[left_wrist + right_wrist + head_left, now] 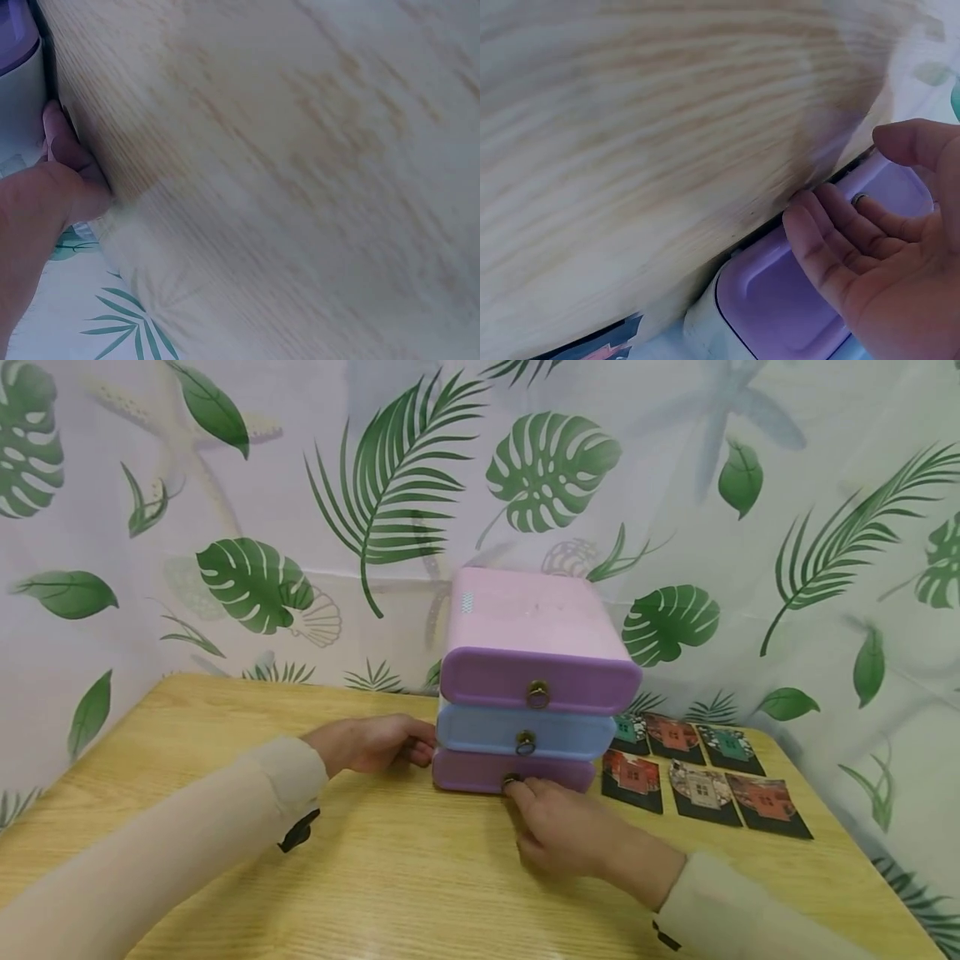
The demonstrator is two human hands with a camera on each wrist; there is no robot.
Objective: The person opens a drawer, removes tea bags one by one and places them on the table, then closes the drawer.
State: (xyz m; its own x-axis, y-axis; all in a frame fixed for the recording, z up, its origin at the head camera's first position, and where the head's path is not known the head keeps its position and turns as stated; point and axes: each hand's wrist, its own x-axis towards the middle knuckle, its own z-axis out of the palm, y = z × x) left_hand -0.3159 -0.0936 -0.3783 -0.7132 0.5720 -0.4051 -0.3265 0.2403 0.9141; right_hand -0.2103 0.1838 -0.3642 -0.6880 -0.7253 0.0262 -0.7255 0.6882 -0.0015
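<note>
A small three-drawer cabinet point(525, 610) stands on the table, its top drawer front purple, the middle one light blue and the bottom one purple. All three drawers sit closed, each with a brass ring pull. My right hand point(562, 827) reaches to the bottom drawer point(468, 772), fingertips at its ring pull point(859, 199). In the right wrist view the fingers are slightly bent against the purple front and the thumb stands apart. Beside the cabinet's lower left side, my left hand point(386, 743) rests with loosely bent fingertips right at that side.
To the right of the cabinet lie several picture cards point(701, 785) in two rows. A leaf-print cloth point(405, 485) hangs behind the wooden table point(360, 877), whose right edge runs past the cards.
</note>
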